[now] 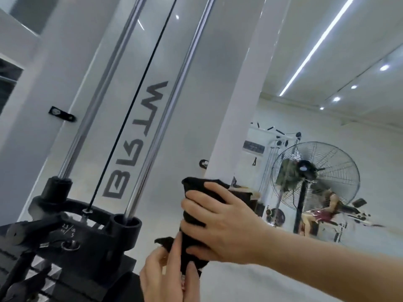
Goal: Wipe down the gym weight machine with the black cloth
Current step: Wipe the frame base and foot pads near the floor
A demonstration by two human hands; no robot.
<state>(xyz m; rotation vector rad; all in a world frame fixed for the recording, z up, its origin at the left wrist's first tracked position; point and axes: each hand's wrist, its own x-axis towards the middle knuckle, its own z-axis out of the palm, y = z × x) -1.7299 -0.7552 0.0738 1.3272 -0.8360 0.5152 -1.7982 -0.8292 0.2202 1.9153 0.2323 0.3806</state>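
The gym weight machine (231,118) fills the left and middle: a white frame with two chrome guide rods, a black cable and a black top weight plate at the lower left. The black cloth (193,188) hangs against the white upright post. My right hand (224,225) lies over the cloth with its fingers curled round it, holding it to the post. Below it, my left hand (168,277) pinches the cloth's lower end between thumb and fingers.
The black weight stack (65,269) sits at the lower left with a selector pin. Behind the post at the right stand a large pedestal fan (314,173), another cable machine and a person on a bench. Ceiling light strips run at the upper right.
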